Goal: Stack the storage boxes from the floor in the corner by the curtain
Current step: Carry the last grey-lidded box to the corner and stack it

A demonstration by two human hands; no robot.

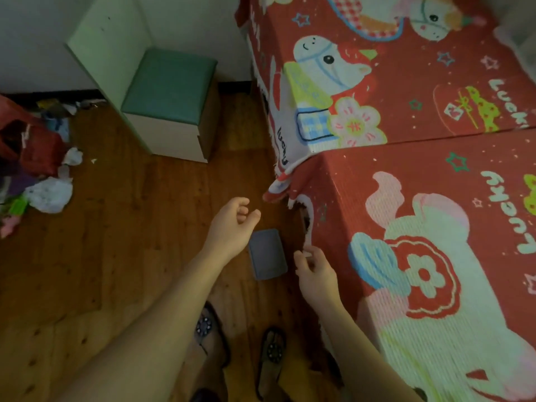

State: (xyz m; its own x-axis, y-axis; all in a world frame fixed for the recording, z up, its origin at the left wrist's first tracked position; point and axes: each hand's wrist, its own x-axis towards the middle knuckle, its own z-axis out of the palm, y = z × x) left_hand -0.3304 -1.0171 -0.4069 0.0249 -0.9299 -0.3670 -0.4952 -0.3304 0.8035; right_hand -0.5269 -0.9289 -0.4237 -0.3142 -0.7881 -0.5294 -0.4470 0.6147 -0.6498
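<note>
Bare forearms without sleeves, dark open sandals (272, 355) with round studded ornaments

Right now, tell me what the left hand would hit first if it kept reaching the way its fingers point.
Probably the hanging edge of the red cartoon blanket: the left hand points up and right towards it. Depth is unclear, so it could pass in front.

You stand on a wooden plank floor (130, 227) with a dull sheen; beside it, ribbed woven cloth (420, 227) covers the boxes, and a matt green padded stool (171, 85) sits beyond.
</note>
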